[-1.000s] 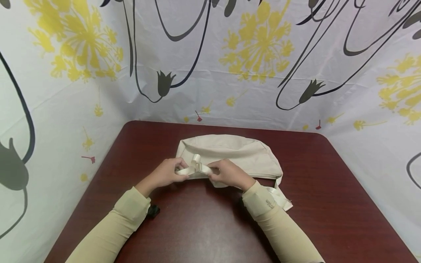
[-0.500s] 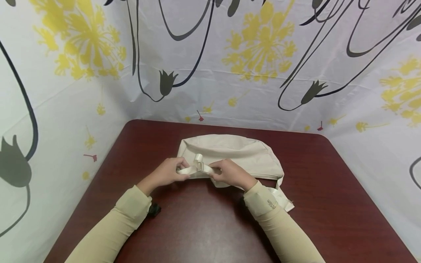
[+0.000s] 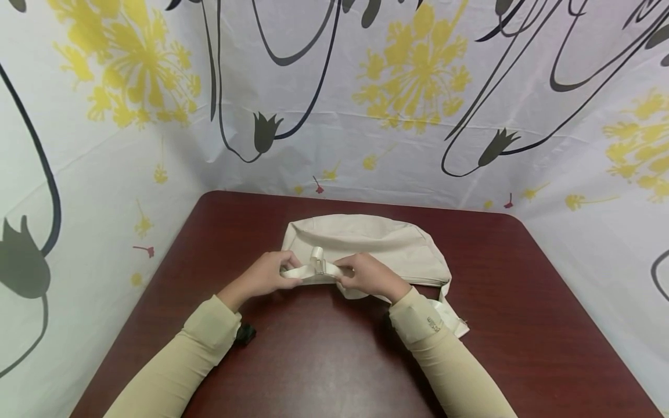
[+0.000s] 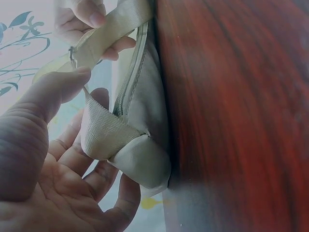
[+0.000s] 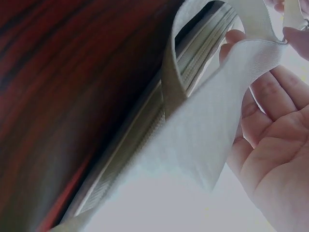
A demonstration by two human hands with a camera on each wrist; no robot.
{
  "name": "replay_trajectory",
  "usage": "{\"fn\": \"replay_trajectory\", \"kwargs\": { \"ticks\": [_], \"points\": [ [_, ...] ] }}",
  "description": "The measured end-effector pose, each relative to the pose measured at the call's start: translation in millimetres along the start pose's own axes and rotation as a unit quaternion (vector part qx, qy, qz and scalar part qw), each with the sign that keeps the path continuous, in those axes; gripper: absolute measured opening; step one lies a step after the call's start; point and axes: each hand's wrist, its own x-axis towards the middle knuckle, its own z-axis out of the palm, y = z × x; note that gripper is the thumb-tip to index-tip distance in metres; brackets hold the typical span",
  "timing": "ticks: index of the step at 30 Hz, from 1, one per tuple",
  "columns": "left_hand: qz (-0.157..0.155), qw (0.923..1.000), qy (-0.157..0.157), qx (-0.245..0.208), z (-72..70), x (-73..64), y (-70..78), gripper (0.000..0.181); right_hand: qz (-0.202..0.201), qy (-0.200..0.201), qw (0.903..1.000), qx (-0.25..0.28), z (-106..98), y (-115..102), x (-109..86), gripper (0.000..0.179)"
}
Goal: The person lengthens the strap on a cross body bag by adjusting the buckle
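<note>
A cream fabric bag (image 3: 366,238) with a zipper (image 5: 200,58) along its near edge lies on the table. Its webbing strap (image 3: 298,271) is raised at the front and carries a slider buckle (image 3: 320,267), from which a small loop of webbing stands up. My left hand (image 3: 263,273) pinches the strap left of the buckle, between thumb and fingers. On the other side my right hand (image 3: 368,275) pinches the strap close to the buckle. In the left wrist view the strap (image 4: 113,36) runs between both hands past the metal slider (image 4: 73,55).
The dark red table (image 3: 313,360) has rounded far corners. A patterned cloth (image 3: 334,133) hangs behind it and at both sides. The strap's loose part (image 3: 449,316) lies at the bag's right end. Something small and black (image 3: 245,333) shows under the left cuff.
The buckle and its upright loop have tipped slightly and shifted a little rightward between the hands. Both hands keep their grip in nearly the same place; the whole view moved slightly.
</note>
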Motion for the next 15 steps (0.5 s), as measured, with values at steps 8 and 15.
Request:
{"fn": "replay_trajectory", "kwargs": {
  "ticks": [8,15],
  "points": [
    [0.002,1.0000,-0.003,-0.002,-0.8,-0.6,1.5,0.023,0.012,-0.006,0.9999,0.000,-0.8,2.0,-0.6,0.005],
    [0.003,1.0000,-0.005,-0.003,-1.4,-0.9,2.4,0.022,0.007,0.000,1.0000,-0.004,-1.7,2.8,-1.1,0.006]
  ]
}}
